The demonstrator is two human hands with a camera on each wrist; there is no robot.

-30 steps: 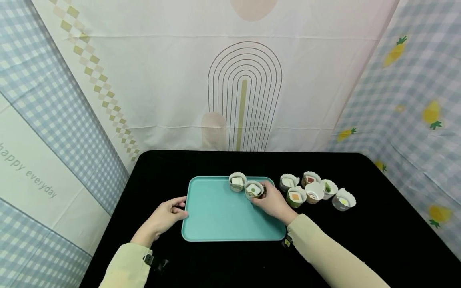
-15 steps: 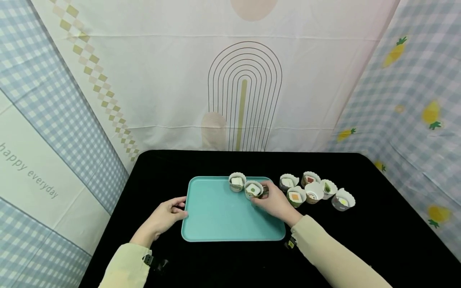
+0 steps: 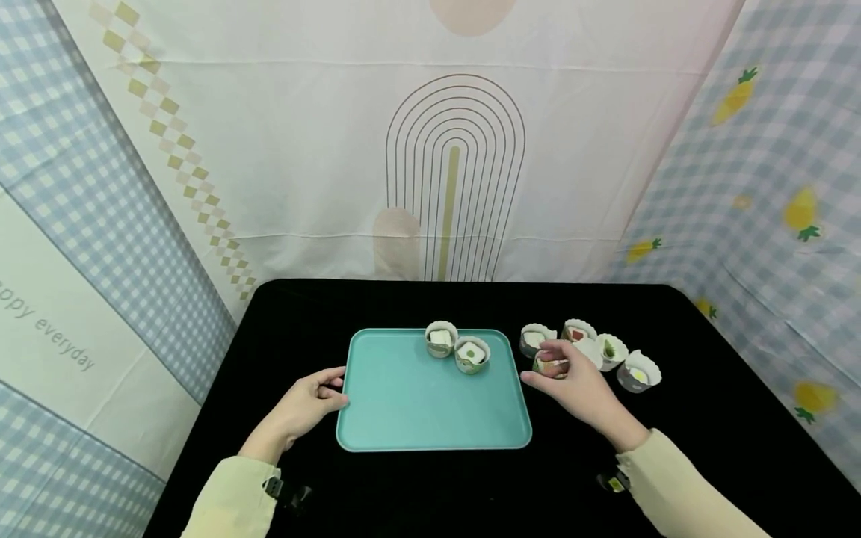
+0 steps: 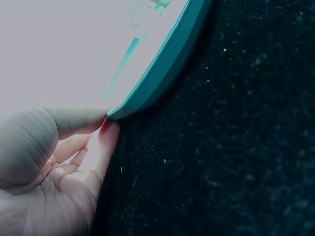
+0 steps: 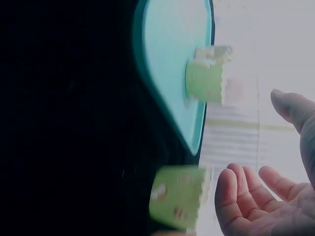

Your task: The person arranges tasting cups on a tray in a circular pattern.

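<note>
My left hand (image 3: 306,407) pinches the left edge of a turquoise tray (image 3: 430,415); in the left wrist view its thumb and a finger (image 4: 109,135) meet at the rim. Two paper baking cups stand side by side near the tray's back edge, one with a plain white block (image 3: 441,338), the other with a green-marked white block (image 3: 472,354). Beyond the tray's right edge my right hand (image 3: 588,392) is held over a green baking cup (image 5: 177,196), partly hiding it. Its thumb and fingers are spread apart with nothing between them.
Several more baking cups with small blocks stand clustered right of the tray, among them a grey cup (image 3: 637,373) at the far right and one with a leafy green piece (image 3: 611,351). The black tabletop (image 3: 430,489) ends at a patterned cloth backdrop (image 3: 572,172).
My right hand has let go of the cup with the green-marked block, which stays on the tray, and moved right to the clustered cups. The left hand stays at the tray's edge.
</note>
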